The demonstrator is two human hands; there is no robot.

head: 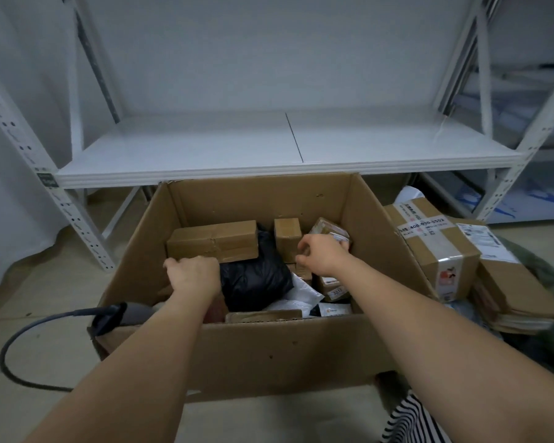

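A large open cardboard box (269,350) stands on the floor with several parcels in it. My left hand (192,274) is inside at the left. Its fingers curl down over the near edge of a long brown carton (215,239), beside a black plastic bag (253,279). My right hand (322,254) is inside at the right, its fingers curled against a small taped parcel (328,227) and hiding its lower part. A small upright brown carton (287,235) stands between the hands. White mailer bags (301,294) lie near the front.
A handheld barcode scanner (115,316) hangs on the box's left front corner, and its grey cable (10,350) loops over the floor. A white metal shelf (237,148) stands behind the box. Taped cartons (435,247) are stacked at the right, with flat cardboard (518,302) beside them.
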